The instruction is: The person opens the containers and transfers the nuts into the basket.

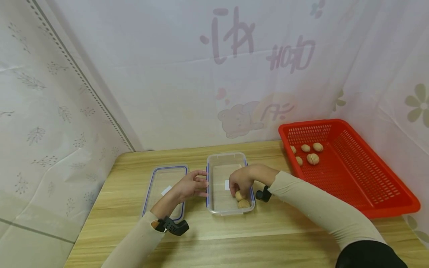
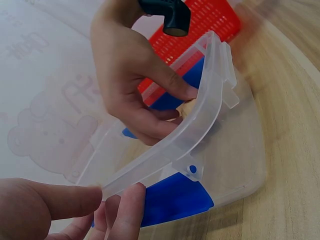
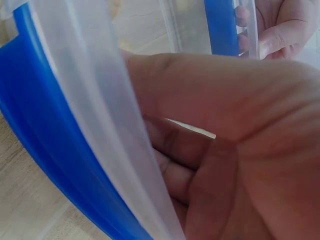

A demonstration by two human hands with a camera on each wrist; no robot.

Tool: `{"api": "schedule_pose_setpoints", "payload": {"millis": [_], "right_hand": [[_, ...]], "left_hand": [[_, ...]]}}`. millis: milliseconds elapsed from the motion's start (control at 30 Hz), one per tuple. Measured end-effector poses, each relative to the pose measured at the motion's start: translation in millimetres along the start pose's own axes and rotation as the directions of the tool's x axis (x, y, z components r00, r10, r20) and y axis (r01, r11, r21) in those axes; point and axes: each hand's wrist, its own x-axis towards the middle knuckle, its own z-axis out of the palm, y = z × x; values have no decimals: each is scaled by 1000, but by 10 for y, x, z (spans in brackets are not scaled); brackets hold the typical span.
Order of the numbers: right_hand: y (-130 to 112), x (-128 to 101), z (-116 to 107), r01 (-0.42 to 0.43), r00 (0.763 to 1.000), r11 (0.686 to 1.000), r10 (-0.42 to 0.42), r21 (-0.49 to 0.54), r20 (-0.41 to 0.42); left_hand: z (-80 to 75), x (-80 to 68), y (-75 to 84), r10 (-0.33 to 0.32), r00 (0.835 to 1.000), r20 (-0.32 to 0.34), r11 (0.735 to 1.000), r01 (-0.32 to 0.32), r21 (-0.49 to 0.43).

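A clear plastic box with blue side latches stands on the table. My right hand reaches down inside it and pinches a walnut between thumb and fingers. Another walnut lies beside that one in the box's near right corner. In the left wrist view, my right hand is over the far wall, its walnut partly hidden by the rim. My left hand holds the box's left edge, thumb at the rim and fingers by the blue latch.
Left of the box lies a clear lid with a blue seal, partly covered by my left arm. A red plastic basket at the right contains several walnuts. Behind the wooden table hangs a printed curtain.
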Motion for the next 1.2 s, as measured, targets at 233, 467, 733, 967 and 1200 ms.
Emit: {"api": "schedule_pose_setpoints", "payload": {"millis": [233,467,733,967,1200], "right_hand": [[16,-40,-25,53,998,995,-49,79,-49],[52,-41,-51,108,991,982,-93,158,-97],[89,-56,-55,216,970,957,-187,195,-157],[99,-157,-109,298,939,938,-255,175,-232],[131,-210,-128,342,918,917,-279,205,-281]], "left_hand": [[-6,-1,1,2,1000,3,1000,-2,3],[-2,-2,5,2,1000,0,1000,-2,7],[24,-6,22,6,1000,-8,1000,-6,19],[46,1,29,6,999,-37,999,-5,37],[73,-3,15,23,999,-44,998,-20,64]]}}
